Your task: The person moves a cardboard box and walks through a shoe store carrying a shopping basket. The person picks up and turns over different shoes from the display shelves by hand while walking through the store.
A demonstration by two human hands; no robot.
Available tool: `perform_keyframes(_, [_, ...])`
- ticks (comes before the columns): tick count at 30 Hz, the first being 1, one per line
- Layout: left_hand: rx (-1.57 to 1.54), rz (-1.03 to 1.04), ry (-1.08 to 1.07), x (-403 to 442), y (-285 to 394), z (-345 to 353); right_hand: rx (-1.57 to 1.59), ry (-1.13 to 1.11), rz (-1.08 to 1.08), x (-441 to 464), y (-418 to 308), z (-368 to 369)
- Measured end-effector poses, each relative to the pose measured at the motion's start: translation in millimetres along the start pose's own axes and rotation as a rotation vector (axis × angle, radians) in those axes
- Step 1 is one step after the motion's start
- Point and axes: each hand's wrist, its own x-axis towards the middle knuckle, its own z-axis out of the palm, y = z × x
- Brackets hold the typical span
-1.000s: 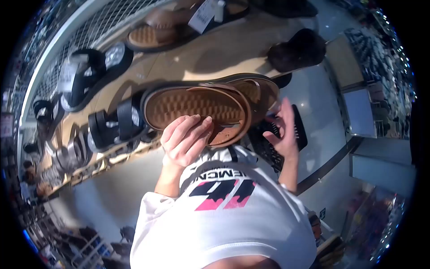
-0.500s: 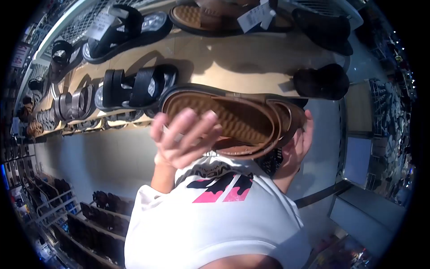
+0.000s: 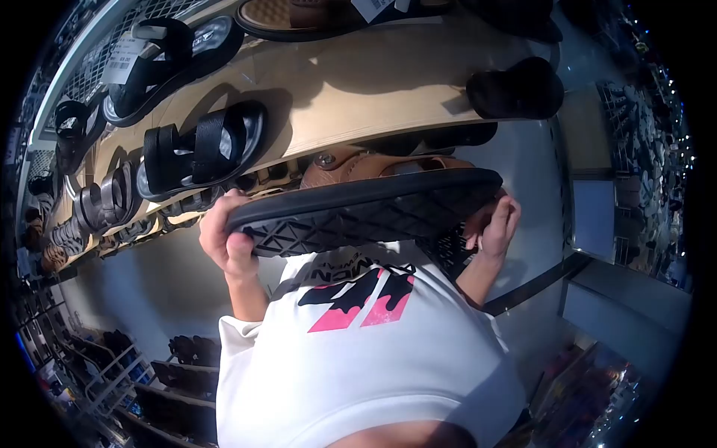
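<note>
A brown sandal with a thick black sole is held across the front of my chest. It is tipped on its side, so the angular tread of the sole faces me and the footbed is hidden. My left hand grips one end, thumb against the tread. At the other end my right hand has its fingers curled around the sole edge. Below the right hand a dark, light-speckled thing is partly covered; I cannot make out what it is.
A wooden shelf ahead carries a black two-strap sandal, a black tagged sandal, a brown sandal and a dark shoe. More footwear racks stand lower left. A pale panel is at right.
The sandal has turned from showing its brown footbed to showing its black sole. My left hand has moved from over the footbed to grip the left end. The view has shifted slightly.
</note>
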Motion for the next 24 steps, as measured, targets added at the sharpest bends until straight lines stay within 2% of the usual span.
perform_keyframes(1, [-0.051,-0.115,0.045,5,7,2,-0.059,0.051,0.070,-4,-11,-1])
perform_keyframes(2, [-0.073,-0.441,-0.076,7,13,-8,-0.162,0.093,-0.021,0,-2,-10])
perform_keyframes(3, [-0.224,-0.654,-0.013,4,7,-4,-0.171,0.191,0.016,-2,-2,-8])
perform_keyframes(5, [-0.393,-0.849,0.010,6,8,1,-0.175,0.387,0.091,-5,-2,-1])
perform_keyframes(7, [-0.417,-0.942,0.017,7,9,4,0.027,0.518,0.256,-2,-9,10])
perform_keyframes(9, [-0.414,-0.978,0.023,8,8,6,0.075,0.451,0.319,-5,-8,7])
perform_keyframes(11, [-0.395,-0.997,0.051,7,7,10,0.138,0.555,0.390,-6,-5,13])
perform_keyframes(13, [-0.376,-1.013,0.082,4,5,10,0.112,0.561,0.413,-5,-4,11])
perform_keyframes(18, [-0.523,-1.018,-0.063,-3,-10,-4,0.182,0.583,0.417,-5,-5,12])
perform_keyframes(21, [-0.496,-0.987,-0.011,-8,-14,-7,0.064,0.557,0.319,-4,-6,10])
perform_keyframes(22, [-0.490,-0.989,-0.006,-6,-10,-3,-0.007,0.495,0.436,-3,-18,10])
perform_keyframes(23, [-0.432,-0.859,-0.004,-3,-3,4,-0.079,0.430,0.550,-3,-23,10])
perform_keyframes(24, [-0.373,-0.731,-0.002,-3,0,8,-0.078,0.424,0.553,-4,-15,8])
